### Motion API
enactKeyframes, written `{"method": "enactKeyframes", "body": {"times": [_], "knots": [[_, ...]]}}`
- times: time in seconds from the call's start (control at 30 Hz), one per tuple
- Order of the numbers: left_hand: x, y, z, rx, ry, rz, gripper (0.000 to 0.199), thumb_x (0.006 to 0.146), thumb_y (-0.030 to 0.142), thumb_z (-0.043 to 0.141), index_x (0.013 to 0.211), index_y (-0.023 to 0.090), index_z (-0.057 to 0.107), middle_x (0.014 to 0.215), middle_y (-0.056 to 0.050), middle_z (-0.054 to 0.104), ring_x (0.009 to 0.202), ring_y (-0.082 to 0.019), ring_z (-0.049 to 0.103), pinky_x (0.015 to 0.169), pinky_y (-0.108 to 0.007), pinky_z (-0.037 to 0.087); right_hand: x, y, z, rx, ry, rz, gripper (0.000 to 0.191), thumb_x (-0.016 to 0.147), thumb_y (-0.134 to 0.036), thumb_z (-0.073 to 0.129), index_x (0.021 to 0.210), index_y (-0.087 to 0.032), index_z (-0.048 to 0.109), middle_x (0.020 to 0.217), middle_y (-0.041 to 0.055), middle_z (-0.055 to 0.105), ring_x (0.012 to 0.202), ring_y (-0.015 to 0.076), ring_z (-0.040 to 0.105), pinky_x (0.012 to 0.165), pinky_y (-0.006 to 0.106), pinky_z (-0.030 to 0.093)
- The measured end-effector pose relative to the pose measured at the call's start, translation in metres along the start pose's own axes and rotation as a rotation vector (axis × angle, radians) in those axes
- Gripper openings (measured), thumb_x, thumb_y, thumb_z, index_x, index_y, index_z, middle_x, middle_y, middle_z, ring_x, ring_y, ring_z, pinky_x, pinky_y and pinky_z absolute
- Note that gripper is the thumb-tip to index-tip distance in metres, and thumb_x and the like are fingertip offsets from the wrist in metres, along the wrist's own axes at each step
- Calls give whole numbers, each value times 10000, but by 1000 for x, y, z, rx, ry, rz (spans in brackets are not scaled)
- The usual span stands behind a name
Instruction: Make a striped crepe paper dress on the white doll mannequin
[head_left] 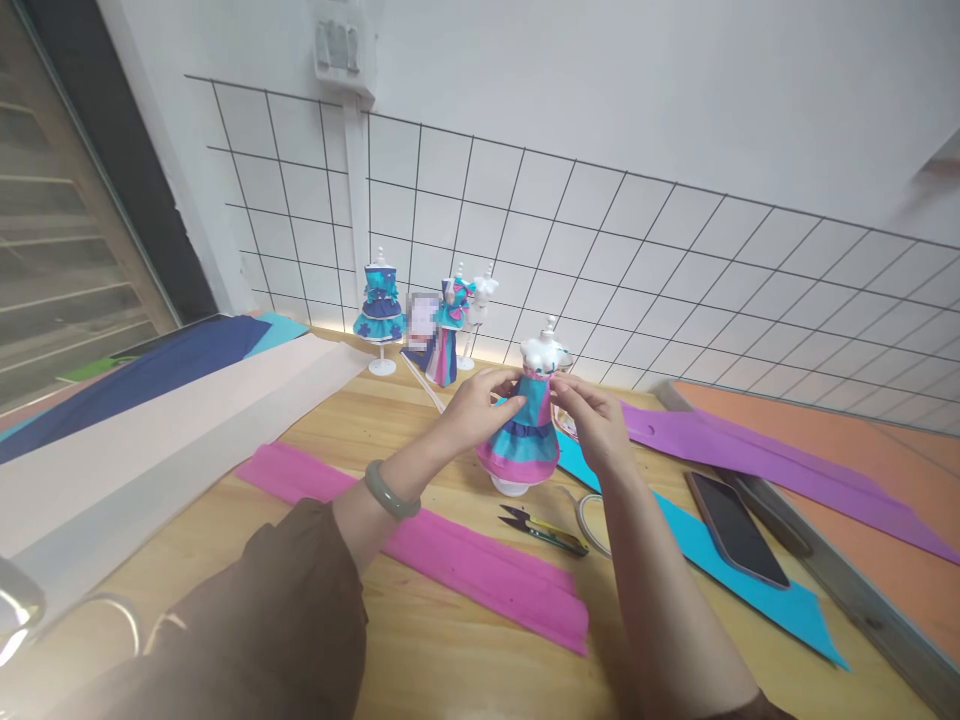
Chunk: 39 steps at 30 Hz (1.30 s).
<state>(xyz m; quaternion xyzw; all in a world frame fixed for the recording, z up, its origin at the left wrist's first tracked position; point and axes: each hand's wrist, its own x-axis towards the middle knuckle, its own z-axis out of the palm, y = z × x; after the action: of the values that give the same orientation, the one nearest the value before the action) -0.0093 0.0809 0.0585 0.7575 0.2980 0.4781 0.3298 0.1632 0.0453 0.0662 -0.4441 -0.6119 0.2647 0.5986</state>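
Note:
A small white dress-form mannequin (545, 355) stands upright on the table in front of me, wearing a doll dress (534, 400) in teal, navy and pink with a flared, tiered skirt. From the left, my left hand (484, 405) closes thumb and fingers on the side of the bodice. My right hand (596, 415) pinches the dress's upper right edge, near the pink panel. What lies between the fingertips is too small to make out. Just below the skirt are thread snips (544, 528) and a roll of tape (595, 522), partly behind my right wrist.
A pink fabric strip (450, 555) crosses the wooden table. Blue (750, 590) and purple (780, 455) strips and a phone (739, 530) lie right. Dressed mannequins (380, 310) stand behind, before a wire grid (570, 240). Pale fabric (172, 450) covers the left side.

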Motion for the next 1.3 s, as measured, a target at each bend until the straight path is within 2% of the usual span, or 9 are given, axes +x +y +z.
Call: {"method": "enactKeyframes", "body": {"times": [0.07, 0.2, 0.27, 0.5, 0.63, 0.9, 1.17, 1.3], "knots": [[0, 1, 0, -12, -10, -8, 345, 772, 207, 577, 1114, 177, 609, 1066, -76, 629, 947, -181, 599, 810, -316, 488, 0, -1, 0, -17, -19, -5, 233, 797, -403, 619, 914, -229, 720, 1077, 47, 679, 1075, 249, 578, 920, 408, 450], [-1, 4, -2, -10, -50, -7, 330, 778, 200, 557, 1101, 176, 617, 1104, -86, 631, 981, -198, 592, 837, -338, 476, -2, -5, 3, -69, -20, 30, 283, 721, -437, 686, 894, -214, 701, 923, 57, 710, 883, 246, 642, 748, 376, 511], [-1, 5, -2, -3, -74, 2, 346, 777, 190, 543, 1116, 168, 611, 1132, -93, 624, 984, -200, 590, 853, -347, 468, -3, -6, 3, -110, -15, 22, 294, 715, -453, 683, 884, -214, 697, 888, 61, 711, 866, 250, 643, 708, 369, 513], [0, 3, -2, -80, -162, 66, 471, 768, 72, 392, 1184, 193, 577, 1176, -70, 607, 1044, -181, 568, 895, -329, 453, -3, -7, -3, -216, -37, -75, 276, 756, -455, 635, 904, -230, 695, 946, 61, 700, 940, 247, 624, 727, 357, 501], [-1, 4, -1, -65, -187, 87, 493, 745, 53, 386, 1181, 190, 572, 1164, -67, 605, 1071, -185, 551, 910, -330, 446, -4, -10, -3, -258, -48, -100, 258, 772, -446, 622, 906, -239, 698, 989, 61, 688, 959, 249, 614, 725, 356, 495], [-2, 2, 0, 7, -192, 125, 523, 698, 26, 399, 1178, 170, 552, 1143, -75, 596, 1071, -186, 541, 918, -335, 446, -2, -9, -5, -243, -85, -128, 273, 778, -457, 617, 913, -239, 710, 956, 62, 687, 932, 248, 615, 734, 367, 495], [-3, 4, -1, -13, -187, 82, 520, 713, 46, 421, 1199, 196, 529, 1186, -80, 576, 1075, -189, 541, 904, -346, 452, -3, -14, -7, -193, -214, -84, 281, 847, -419, 547, 1010, -251, 704, 1041, 43, 668, 946, 236, 592, 804, 366, 471], [-4, 5, 0, -18, -188, 69, 522, 714, 46, 428, 1204, 211, 507, 1193, -76, 565, 1066, -190, 538, 890, -346, 454, -4, -17, -5, -160, -254, -52, 298, 851, -420, 540, 1034, -244, 695, 996, 42, 673, 933, 243, 585, 798, 371, 475]]}}
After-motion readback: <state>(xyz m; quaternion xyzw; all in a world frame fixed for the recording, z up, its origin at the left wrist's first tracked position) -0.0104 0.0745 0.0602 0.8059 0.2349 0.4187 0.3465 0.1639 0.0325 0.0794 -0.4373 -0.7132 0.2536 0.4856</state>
